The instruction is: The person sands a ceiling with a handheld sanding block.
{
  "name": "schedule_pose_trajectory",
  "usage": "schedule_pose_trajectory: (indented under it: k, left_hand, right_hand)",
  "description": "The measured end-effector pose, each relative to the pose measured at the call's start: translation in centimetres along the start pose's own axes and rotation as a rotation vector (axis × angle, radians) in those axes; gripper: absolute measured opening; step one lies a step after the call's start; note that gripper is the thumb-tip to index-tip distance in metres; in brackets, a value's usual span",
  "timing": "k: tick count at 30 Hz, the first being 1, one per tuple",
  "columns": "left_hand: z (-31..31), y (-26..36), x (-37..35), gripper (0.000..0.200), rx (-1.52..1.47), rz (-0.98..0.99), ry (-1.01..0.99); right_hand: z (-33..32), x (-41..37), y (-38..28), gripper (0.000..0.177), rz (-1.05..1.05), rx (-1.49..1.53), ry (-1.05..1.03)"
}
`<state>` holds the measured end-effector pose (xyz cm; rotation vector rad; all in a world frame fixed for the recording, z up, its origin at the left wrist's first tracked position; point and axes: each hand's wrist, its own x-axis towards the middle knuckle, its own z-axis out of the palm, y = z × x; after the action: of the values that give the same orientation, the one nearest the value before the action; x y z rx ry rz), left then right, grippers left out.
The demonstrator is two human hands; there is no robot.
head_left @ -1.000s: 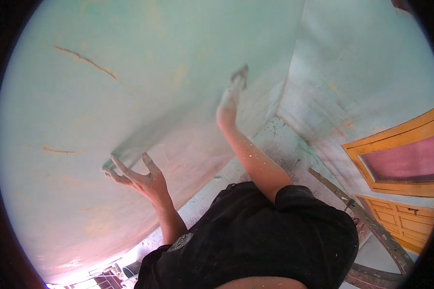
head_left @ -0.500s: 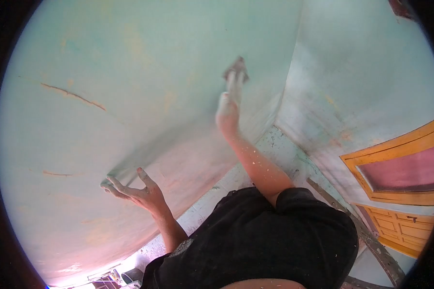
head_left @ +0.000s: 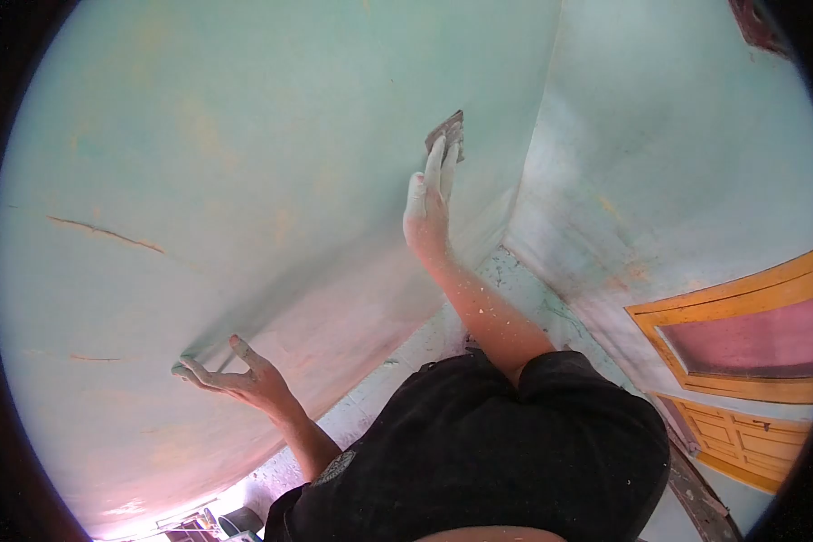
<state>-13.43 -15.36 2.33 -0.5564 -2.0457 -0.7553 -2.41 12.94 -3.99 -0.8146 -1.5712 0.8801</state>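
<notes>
My right hand (head_left: 429,212), white with dust, presses a small brownish-grey piece of sandpaper (head_left: 444,135) flat against the pale green wall (head_left: 271,135). Its fingers lie stretched over the sheet, with the thumb apart at the side. Lower left, my left hand (head_left: 255,384) is open and holds nothing. Its spread fingertips rest on or very close to the same wall, above their own shadow. White specks dot my right forearm.
A long crack (head_left: 108,232) and a shorter one (head_left: 95,359) run across the wall at left. The walls meet in a corner right of my right hand. A yellow-framed pink panel (head_left: 750,330), a yellow door (head_left: 741,434), a wooden beam (head_left: 696,492) and a dark bucket (head_left: 240,521) stand around.
The view has shifted, so the long crack sits lower and further left. My right hand, blurred before, now shows sharply with the sandpaper tilted differently. My left hand appears slightly lower and further left.
</notes>
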Motion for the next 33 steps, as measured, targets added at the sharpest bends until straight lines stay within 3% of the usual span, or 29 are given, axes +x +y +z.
schedule_pose_trajectory:
  k: [2,4,8,10,11,13,15,18,19,20,27,29,30,32,33]
  left_hand:
    - [-0.1,-0.6,-0.2,0.073,0.003,0.003,-0.001]
    - [0.1,-0.9,-0.2,0.073,0.01,0.005,0.002]
    - [0.5,-1.3,-0.3,0.072,0.043,0.02,0.015]
    - [0.5,-1.0,-0.3,0.072,0.058,0.017,0.005]
    - [0.7,-1.1,-0.4,0.073,0.059,0.014,0.019]
    - [0.6,-0.9,-0.5,0.073,0.069,0.01,0.016]
    - [0.6,-0.4,-0.4,0.074,0.04,0.001,0.032]
    - [0.8,-1.4,-0.6,0.073,0.092,0.005,0.027]
    - [0.8,-1.5,-0.6,0.073,0.095,0.003,0.035]
    - [0.8,-1.4,-0.6,0.073,0.103,0.032,0.041]
    - [0.9,-1.3,-0.5,0.073,0.099,0.039,0.048]
    - [0.9,-1.3,-0.6,0.073,0.099,0.039,0.042]
    - [1.0,-1.2,-0.6,0.073,0.101,0.037,0.048]
    - [1.0,-1.0,-0.5,0.072,0.107,0.049,0.052]
    - [1.1,-1.1,-0.5,0.072,0.114,0.057,0.065]
  right_hand:
    - [0.9,-0.6,3.7,0.064,0.014,-0.016,0.004]
    - [2.1,-0.8,8.3,0.064,0.322,0.128,0.197]
    - [1.5,0.7,7.3,0.064,0.467,0.268,0.225]
    - [0.6,1.9,4.5,0.062,0.15,0.211,0.205]
    - [-0.1,2.0,2.7,0.062,0.16,0.202,0.199]
    - [-1.5,1.7,-0.2,0.059,-0.198,0.055,0.023]
    - [-1.6,2.1,0.6,0.058,-0.154,0.004,0.022]
    - [-0.7,1.8,6.8,0.061,-0.251,-0.025,0.076]
    - [0.0,0.9,10.5,0.061,0.011,0.101,0.167]
    - [0.3,0.9,10.8,0.061,0.274,0.226,0.256]
    - [-1.0,1.8,6.2,0.06,0.319,0.318,0.153]
    - [-1.2,1.7,1.5,0.061,0.063,0.144,0.119]
    - [-1.3,1.1,1.5,0.061,0.066,0.137,0.123]
    - [-1.8,0.5,1.7,0.06,-0.225,-0.1,0.009]
    - [-2.0,0.3,2.6,0.06,-0.23,-0.107,0.016]
